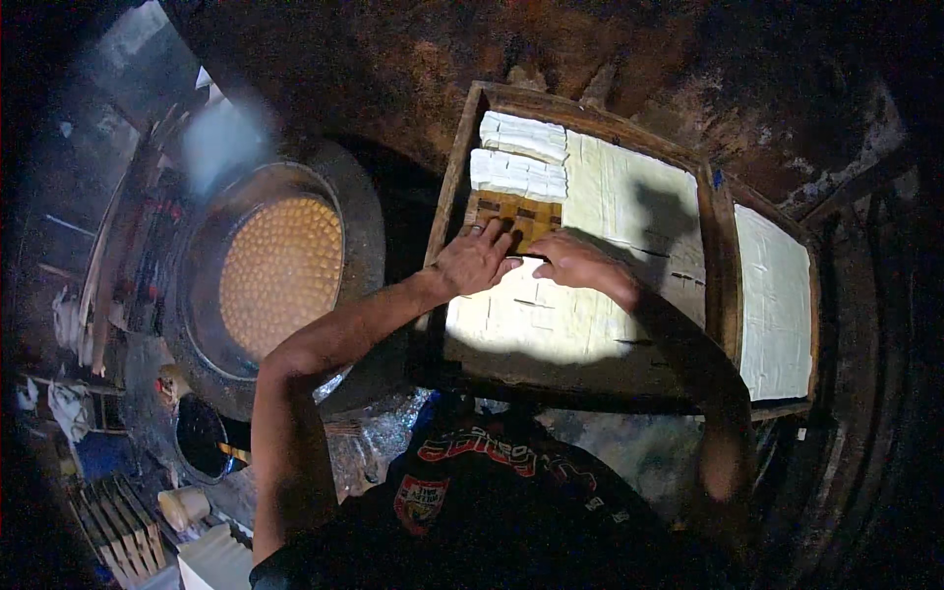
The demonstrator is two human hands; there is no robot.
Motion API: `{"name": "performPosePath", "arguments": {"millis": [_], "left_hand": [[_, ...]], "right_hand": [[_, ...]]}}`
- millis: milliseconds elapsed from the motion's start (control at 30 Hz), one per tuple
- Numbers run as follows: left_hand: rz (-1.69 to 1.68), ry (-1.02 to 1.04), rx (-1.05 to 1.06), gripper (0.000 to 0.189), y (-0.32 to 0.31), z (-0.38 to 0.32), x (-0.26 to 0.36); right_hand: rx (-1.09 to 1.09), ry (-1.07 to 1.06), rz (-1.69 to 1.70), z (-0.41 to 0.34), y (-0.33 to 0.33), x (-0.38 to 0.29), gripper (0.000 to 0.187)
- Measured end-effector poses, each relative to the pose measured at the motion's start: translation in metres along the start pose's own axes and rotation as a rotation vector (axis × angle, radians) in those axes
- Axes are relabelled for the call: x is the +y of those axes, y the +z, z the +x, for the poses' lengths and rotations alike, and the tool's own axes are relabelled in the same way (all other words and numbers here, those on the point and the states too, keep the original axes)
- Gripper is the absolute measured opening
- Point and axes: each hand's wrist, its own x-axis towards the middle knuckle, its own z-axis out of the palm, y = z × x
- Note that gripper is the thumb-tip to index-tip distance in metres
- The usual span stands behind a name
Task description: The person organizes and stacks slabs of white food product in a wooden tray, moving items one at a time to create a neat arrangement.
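Note:
My left hand (476, 258) lies palm down at the far edge of a cut slab of white tofu (523, 310), fingers over a woven bamboo mat (542, 214) and thumb pointing right. Close beside it, my right hand (582, 262) bends over the same edge, its thumb near the left one. Whether either hand grips the tofu cannot be made out. Beyond the bare patch of mat sit two separated rows of tofu (520, 173). A larger tofu sheet (627, 192) with cut lines fills the right side of the wooden tray (451, 177).
To the left, a large round pan (188, 310) holds many yellowish pieces (284, 273) in liquid, with steam above it. Another framed tofu slab (771, 302) adjoins the tray on the right. Lower left are a dark bucket (199, 435), a pale cup (184, 507) and a slatted wooden rack (122, 527).

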Motion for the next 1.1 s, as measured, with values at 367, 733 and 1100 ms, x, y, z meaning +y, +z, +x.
{"name": "performPosePath", "arguments": {"millis": [367,733,1100], "left_hand": [[-0.052,-0.159,-0.044,0.053,-0.013,-0.02,0.028],[-0.545,-0.174,-0.436,0.051,-0.001,0.01,-0.013],[0.013,0.084,0.123,0.05,-0.01,-0.02,0.014]], "right_hand": [[-0.184,0.341,0.002,-0.004,0.012,-0.05,0.052],[-0.248,0.116,0.12,0.013,0.009,0.001,0.049],[0.235,-0.185,-0.377,-0.023,0.036,-0.029,0.053]]}}
